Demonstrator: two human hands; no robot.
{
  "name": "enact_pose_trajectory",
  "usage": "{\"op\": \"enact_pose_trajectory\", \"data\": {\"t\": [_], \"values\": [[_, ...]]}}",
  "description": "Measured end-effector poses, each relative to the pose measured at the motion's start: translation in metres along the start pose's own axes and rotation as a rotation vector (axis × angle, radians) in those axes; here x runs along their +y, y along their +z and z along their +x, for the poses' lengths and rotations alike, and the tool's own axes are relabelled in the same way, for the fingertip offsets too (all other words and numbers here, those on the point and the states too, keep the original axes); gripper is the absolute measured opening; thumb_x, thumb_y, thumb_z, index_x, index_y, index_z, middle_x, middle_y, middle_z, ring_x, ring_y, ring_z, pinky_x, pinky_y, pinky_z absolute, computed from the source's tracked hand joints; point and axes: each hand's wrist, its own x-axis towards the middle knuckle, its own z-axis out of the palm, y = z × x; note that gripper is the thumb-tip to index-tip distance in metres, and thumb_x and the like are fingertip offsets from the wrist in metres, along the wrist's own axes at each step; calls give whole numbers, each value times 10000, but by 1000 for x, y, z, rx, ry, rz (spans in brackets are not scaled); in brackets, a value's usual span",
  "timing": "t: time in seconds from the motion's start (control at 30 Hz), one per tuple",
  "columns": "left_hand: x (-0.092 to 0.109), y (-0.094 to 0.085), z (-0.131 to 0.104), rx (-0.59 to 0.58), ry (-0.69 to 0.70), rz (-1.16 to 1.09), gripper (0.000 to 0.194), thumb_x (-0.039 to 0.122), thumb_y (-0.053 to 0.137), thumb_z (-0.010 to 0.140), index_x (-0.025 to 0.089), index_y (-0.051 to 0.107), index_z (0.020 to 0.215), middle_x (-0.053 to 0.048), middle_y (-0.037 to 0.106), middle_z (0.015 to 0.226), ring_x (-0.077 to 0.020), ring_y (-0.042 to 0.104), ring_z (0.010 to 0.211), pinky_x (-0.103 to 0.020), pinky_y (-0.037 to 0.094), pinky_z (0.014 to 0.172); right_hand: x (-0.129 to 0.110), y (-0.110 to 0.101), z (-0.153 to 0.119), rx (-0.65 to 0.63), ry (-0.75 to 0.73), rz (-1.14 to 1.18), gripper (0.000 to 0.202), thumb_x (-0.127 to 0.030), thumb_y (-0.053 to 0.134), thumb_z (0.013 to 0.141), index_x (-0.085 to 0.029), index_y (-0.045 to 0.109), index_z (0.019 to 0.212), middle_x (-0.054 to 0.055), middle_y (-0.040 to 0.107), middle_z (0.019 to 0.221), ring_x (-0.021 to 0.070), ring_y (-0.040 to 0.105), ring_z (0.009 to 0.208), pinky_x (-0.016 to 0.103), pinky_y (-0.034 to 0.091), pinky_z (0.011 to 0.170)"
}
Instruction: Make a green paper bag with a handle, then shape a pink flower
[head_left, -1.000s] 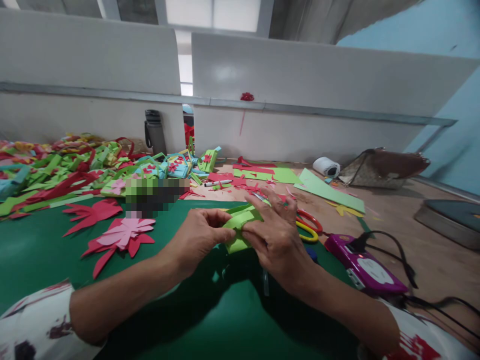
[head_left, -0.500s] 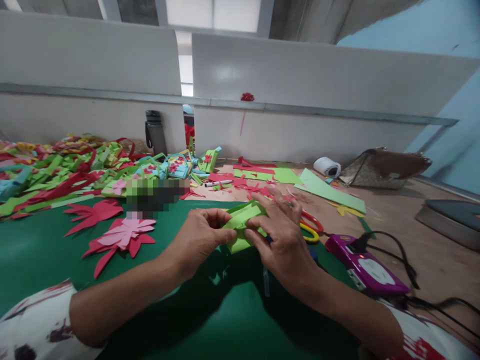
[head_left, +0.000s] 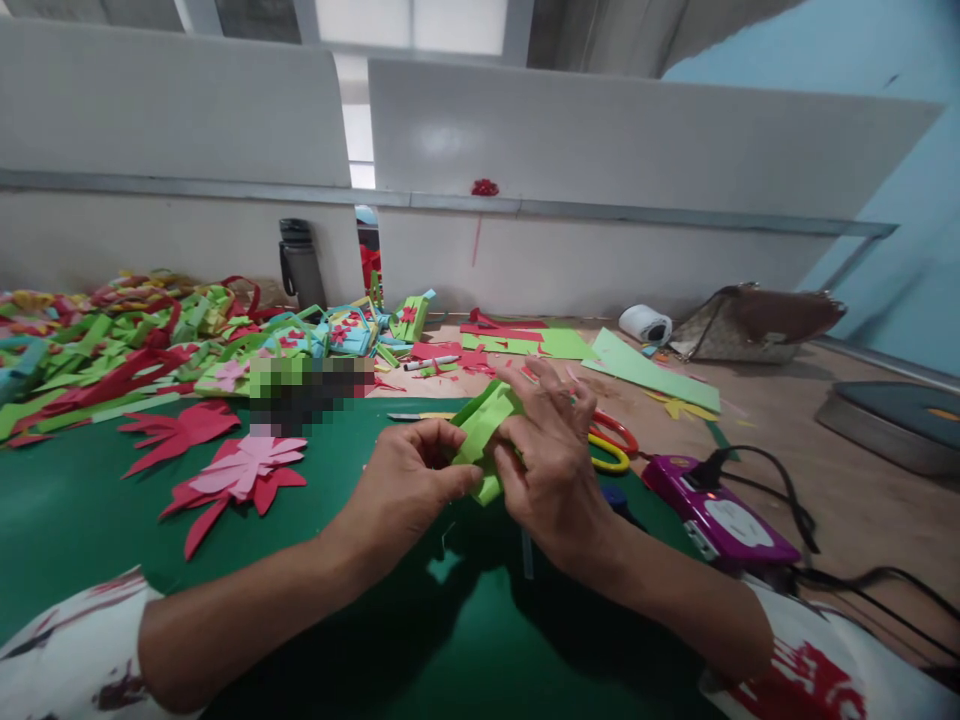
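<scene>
Two hands fold a green paper over the green mat.

The folded green paper [head_left: 484, 430] sits between both hands, a little above the green mat [head_left: 90, 500]. Its long side tilts up and away, toward the far wall. The left hand [head_left: 409, 480] pinches the near bottom end with thumb and finger. The right hand [head_left: 551, 465] curls over the right side, with its fingers pressed on the paper. Both hands touch it. The paper looks thin, smooth and creased. Scissors [head_left: 611, 445] with red and yellow handles lie just beside the right hand.
</scene>
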Motion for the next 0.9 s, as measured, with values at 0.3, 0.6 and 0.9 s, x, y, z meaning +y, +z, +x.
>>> {"op": "enact_pose_trajectory", "data": {"t": [0.3, 0.6, 0.9], "values": [[2, 0, 0, 9, -51, 10, 102, 146, 644, 631, 133, 546, 654, 31, 547, 593, -74, 474, 538, -195, 400, 530, -3, -3, 2, -3, -86, 7, 156, -91, 443, 767, -142, 532, 650, 170, 529, 1158, 355, 367, 1211, 583, 206, 945], [7, -16, 9, -113, 6, 131, 183, 340, 560, 747, 158, 537, 756, 69, 437, 478, -56, 353, 365, -181, 257, 368, 6, -3, -3, -3, -314, 3, 174, -63, 431, 786, -152, 570, 732, 122, 466, 1235, 306, 301, 1259, 548, 164, 1020], [16, -17, 12, -188, -34, 89, 150, 250, 656, 630, 136, 606, 547, 52, 468, 484, -43, 319, 423, -178, 213, 406, 2, -2, -7, 18, -370, 11, 181, -69, 449, 810, -203, 568, 789, 58, 523, 1168, 249, 381, 1204, 506, 175, 1051]]}}
